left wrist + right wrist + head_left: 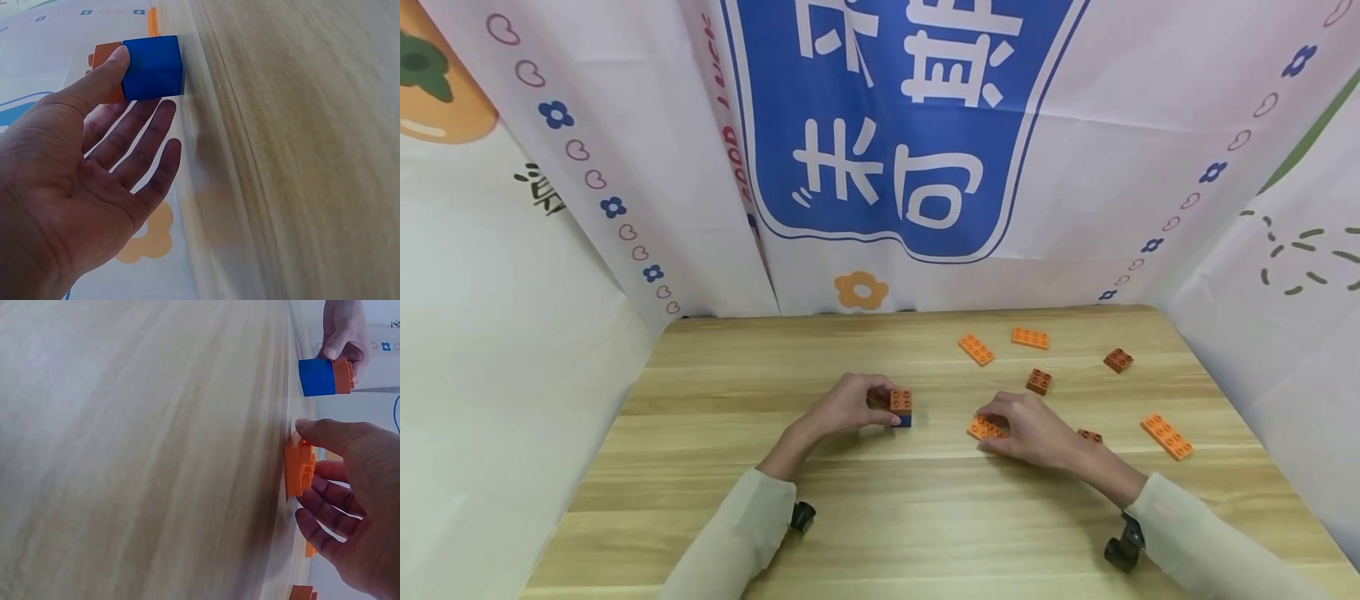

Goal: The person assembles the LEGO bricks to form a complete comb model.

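My left hand (848, 406) pinches a small stack between thumb and fingers, close over the table. The stack is a brown toy building brick (901, 400) with round studs on top of a taller blue brick (153, 67). In the left wrist view the thumb lies against the brown brick near the seam, with the lower fingers loosely spread. To the right, my right hand (1033, 429) pinches a flat orange brick (985, 428) with eight-stud shape partly covered by the fingers. The right wrist view shows the thumb on one end of that orange brick (299, 469).
Two flat orange bricks (976, 349) lie toward the back right, another orange brick (1167, 436) at the far right. Brown bricks (1039, 381) sit around the right hand, one partly hidden by the wrist. Printed white cloth (1075, 208) walls the wooden table (737, 358).
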Motion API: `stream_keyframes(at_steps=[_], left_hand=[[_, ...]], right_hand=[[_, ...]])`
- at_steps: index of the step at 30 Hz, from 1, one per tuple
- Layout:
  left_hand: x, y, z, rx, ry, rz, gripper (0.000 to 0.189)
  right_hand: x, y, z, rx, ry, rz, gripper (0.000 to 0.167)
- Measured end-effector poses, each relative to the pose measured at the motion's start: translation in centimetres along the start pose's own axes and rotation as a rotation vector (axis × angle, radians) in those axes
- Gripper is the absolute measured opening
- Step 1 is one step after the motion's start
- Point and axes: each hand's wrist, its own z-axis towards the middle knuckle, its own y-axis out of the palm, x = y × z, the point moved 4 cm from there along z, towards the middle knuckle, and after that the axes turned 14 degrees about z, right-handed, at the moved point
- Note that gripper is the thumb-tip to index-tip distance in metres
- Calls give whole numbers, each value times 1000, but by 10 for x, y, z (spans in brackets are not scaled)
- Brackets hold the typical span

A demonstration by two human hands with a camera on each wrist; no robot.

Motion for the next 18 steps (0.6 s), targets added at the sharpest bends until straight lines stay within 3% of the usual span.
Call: stream_keyframes(at_steps=[11,18], left_hand=[[-2,1,1,-16,26,-36,31],[-1,0,1,-23,25,-55,30]], right_hand=[[-3,1,6,-51,14,6,36],[-15,-2,14,-59,-38,46,36]])
